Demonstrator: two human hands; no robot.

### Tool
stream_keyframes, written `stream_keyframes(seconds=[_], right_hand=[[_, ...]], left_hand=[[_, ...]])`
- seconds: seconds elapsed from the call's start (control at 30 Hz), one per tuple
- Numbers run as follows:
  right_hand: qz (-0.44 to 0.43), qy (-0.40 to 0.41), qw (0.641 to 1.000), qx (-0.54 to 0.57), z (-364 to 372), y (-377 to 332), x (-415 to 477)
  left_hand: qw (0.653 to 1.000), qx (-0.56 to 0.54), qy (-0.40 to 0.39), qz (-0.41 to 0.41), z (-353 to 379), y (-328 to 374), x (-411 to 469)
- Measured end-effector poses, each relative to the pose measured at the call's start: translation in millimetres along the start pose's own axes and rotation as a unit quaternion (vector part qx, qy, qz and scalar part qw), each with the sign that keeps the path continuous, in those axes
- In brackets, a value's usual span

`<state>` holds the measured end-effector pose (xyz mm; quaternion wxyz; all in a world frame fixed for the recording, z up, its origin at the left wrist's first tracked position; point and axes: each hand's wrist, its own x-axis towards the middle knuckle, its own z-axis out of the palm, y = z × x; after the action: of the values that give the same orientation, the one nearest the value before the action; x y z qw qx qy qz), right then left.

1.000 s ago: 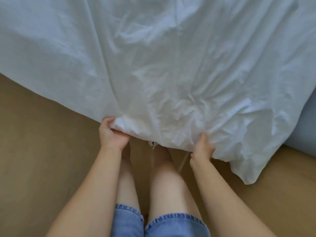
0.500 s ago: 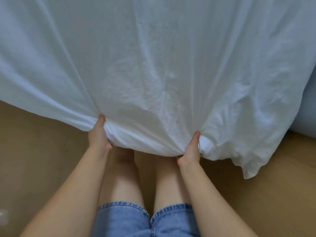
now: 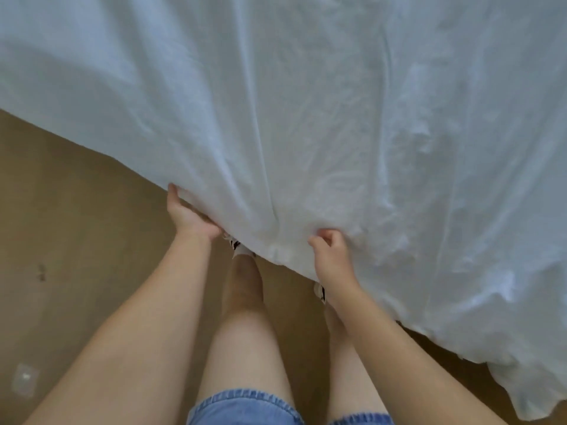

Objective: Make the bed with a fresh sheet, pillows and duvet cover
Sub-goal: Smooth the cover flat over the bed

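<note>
- Left grip (image 3: 190,216) holds the near edge of the sheet (image 3: 306,118). I see the palm turned up and the thumb lying along the hem, with the fingers hidden under the cloth.
- My right grip (image 3: 331,256) is closed on the same edge, a little to the right. Its fingers are curled in and pinch a fold of fabric against the thumb.
- Between the two grips the hem sags in a small bunched fold, and long creases fan out from both toward the far side.
- The sheet is white and fills the far half and the whole right of my view. Its near edge slants from the far left down to the near right, where a rumpled corner hangs above the floor (image 3: 76,240).
- The floor is tan and shows on the left and near side. It has a dark smudge (image 3: 41,273) at the left and a pale square patch (image 3: 24,383) near the left corner; I cannot tell what either is.
- Below the grips are two bare legs, with denim shorts (image 3: 239,409) at the near edge.
- One white shoe (image 3: 242,250) peeks out just under the hem between the grips. A second is mostly hidden behind the right wrist.
- I cannot tell what the sheet lies on, because the cloth covers everything beneath it.
</note>
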<state>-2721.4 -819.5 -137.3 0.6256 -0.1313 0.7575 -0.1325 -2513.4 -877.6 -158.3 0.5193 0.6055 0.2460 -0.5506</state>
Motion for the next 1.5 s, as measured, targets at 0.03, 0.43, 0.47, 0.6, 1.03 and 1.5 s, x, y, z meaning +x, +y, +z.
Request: stream_keyframes(seconds=[0.03, 0.43, 0.47, 0.6, 1.03, 1.5], right_hand=[[-0.048, -0.016, 0.998, -0.042, 19, -21, 0], [-0.323, 0.078, 0.859, -0.389, 212, -167, 3], [-0.286, 0.075, 0.844, -0.448, 221, -169, 7], [-0.211, 0.097, 0.815, -0.53, 250, -177, 15], [-0.459, -0.043, 0.624, -0.631, 351, -216, 31], [-0.438, -0.051, 0.597, -0.67, 374, -234, 46]], left_hand=[[1.0, -0.005, -0.012, 0.012, 6, 15, 8], [0.985, 0.125, 0.098, 0.068, -68, 166, 43], [0.972, 0.152, 0.173, 0.045, -88, 167, 44], [0.974, 0.154, 0.162, -0.04, -75, 177, 86], [0.997, 0.041, -0.045, 0.055, -62, 274, 144], [0.99, -0.134, 0.048, 0.022, -57, 303, 205]])
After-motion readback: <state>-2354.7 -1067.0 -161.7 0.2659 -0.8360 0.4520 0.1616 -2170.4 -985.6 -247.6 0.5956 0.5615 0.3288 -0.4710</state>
